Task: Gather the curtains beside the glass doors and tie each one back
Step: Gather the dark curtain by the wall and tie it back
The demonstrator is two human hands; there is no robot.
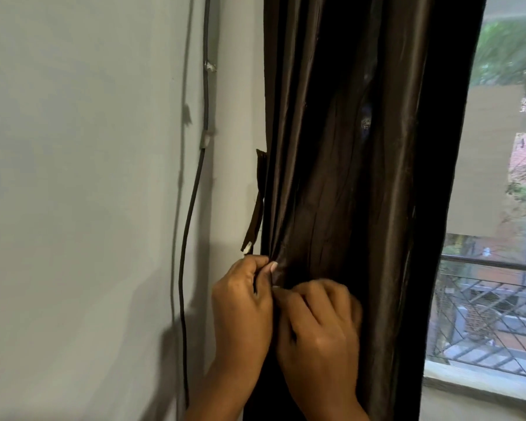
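Curtain: brown satin curtain (pixel 340 177), bunched, at twelve o'clock above both hands.
Left hand (pixel 243 302): pinching its wall-side edge.
Right hand (pixel 316 323): curled into the folds.
Tie strap (pixel 255 205): hanging at ten o'clock.
Advice: keep the bunch tight while wrapping.

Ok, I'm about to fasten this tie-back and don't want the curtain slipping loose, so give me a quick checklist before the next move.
1. Curtain gathered into folds beside the glass door: ok.
2. Left hand grips the curtain's wall-side edge: ok.
3. Right hand curled at the same spot: ok; what it pinches, cannot tell.
4. Tie-back strap wrapped round the bundle: not ok, it hangs loose by the wall.
5. Strap's wall fixing: cannot tell, hidden.
6. Cable clear of the hands: ok.
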